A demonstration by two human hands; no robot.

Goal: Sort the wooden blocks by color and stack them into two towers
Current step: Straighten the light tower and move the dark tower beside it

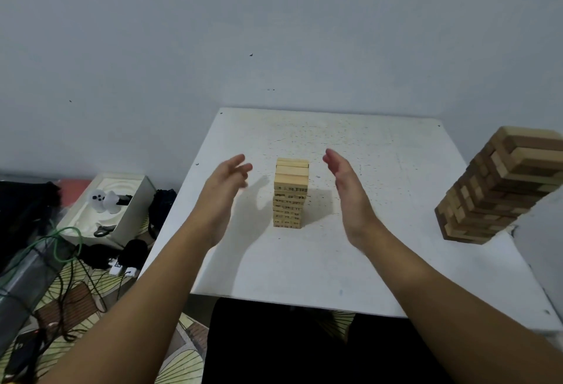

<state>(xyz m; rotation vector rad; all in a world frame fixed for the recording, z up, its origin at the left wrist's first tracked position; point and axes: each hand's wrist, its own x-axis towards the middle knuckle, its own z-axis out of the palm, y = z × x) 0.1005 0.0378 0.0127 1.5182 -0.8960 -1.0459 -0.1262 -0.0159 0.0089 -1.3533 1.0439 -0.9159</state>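
- a white square table (380, 261) stands against a pale blue-grey wall (274, 18), seen from above by someone seated at its near edge.
- near the middle of the table stands a light wood tower (291, 193), narrow and upright, with black numbers printed on the sides of its blocks.
- the left hand (224, 191) is raised to the left of that tower, apart from it, palm turned inward; its fingers are loosely extended, slightly blurred, and hold nothing.
- the right hand (347, 191) is raised on the tower's right, also apart from it, palm facing the left hand; its fingers are straight and together, gripping nothing.
- the tower stands between the two palms, with bare table on either side of it and a hand shadow falling to its left.
- at the table's right edge, well apart from the hands, stands a bigger tower of mixed dark and light brown blocks (499, 188); part of it runs past the picture's edge.
- on the floor to the left sits an open white box (112, 207) holding white controllers.
- beside the box lie tangled black and green cables (70, 249) over a patterned mat (179, 362).
- dark clothing, likely the person's lap (274, 347), shows below the near table edge.
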